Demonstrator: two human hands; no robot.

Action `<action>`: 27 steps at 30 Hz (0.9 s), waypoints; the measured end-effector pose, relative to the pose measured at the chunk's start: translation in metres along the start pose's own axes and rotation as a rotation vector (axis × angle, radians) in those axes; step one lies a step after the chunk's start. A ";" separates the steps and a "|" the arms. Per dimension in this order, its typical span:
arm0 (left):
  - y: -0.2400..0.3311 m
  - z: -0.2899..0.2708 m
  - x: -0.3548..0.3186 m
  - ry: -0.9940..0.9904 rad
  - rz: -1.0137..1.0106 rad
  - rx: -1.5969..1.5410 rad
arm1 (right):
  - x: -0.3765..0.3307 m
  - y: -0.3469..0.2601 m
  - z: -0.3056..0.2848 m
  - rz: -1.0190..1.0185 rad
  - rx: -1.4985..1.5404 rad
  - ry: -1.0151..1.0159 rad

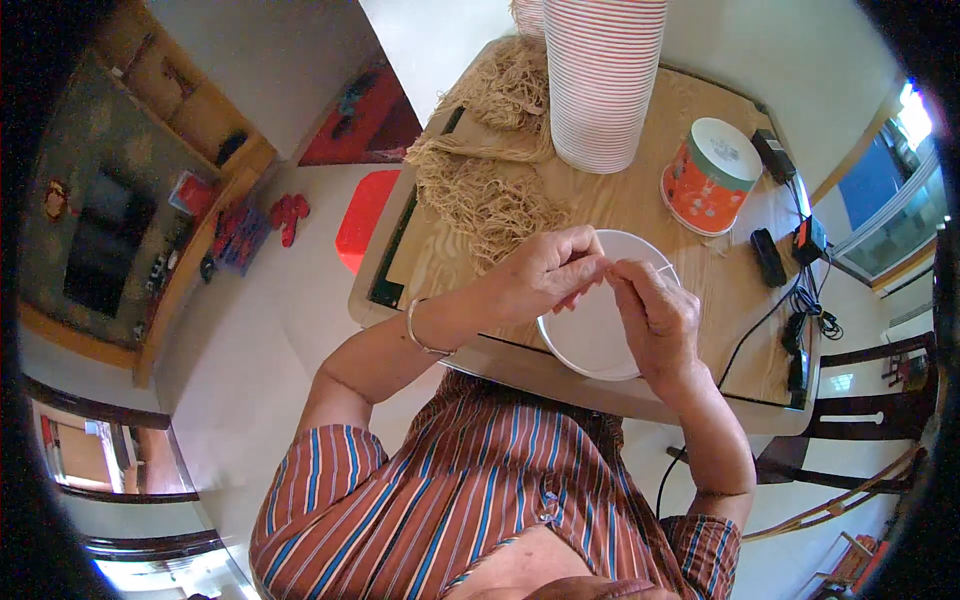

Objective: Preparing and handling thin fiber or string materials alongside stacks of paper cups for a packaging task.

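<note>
My left hand and my right hand meet fingertip to fingertip over a white round paper lid or bowl at the near edge of a wooden table. Both pinch something thin at the rim, possibly a strand of string; it is too small to tell. A silver bracelet circles my left wrist. Bundles of tan string lie just beyond my left hand.
A tall stack of red-striped white paper cups stands at the far middle of the table. An orange cup with a white lid lies at the right. Black chargers and cables run along the right edge. A red stool sits on the floor at left.
</note>
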State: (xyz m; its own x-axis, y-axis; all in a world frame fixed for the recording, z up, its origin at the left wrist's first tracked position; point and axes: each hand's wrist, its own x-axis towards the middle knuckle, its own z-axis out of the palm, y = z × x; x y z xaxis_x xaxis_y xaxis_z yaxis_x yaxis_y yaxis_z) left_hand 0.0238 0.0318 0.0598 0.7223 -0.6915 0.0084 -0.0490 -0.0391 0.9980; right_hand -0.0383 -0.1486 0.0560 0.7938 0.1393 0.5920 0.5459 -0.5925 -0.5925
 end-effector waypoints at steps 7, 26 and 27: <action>0.000 -0.002 -0.001 -0.034 0.004 -0.020 | 0.000 -0.003 -0.005 -0.023 -0.095 -0.076; -0.006 -0.021 -0.005 -0.020 -0.049 0.026 | 0.010 -0.004 0.000 0.081 -0.057 -0.220; -0.006 -0.022 -0.006 -0.015 -0.054 0.013 | 0.011 -0.003 0.000 0.027 -0.047 -0.217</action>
State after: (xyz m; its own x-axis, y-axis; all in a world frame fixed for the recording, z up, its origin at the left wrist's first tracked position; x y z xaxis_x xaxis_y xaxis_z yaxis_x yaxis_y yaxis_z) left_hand 0.0348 0.0517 0.0554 0.7135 -0.6991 -0.0465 -0.0193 -0.0859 0.9961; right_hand -0.0309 -0.1451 0.0645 0.8499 0.2868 0.4420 0.5143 -0.6343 -0.5772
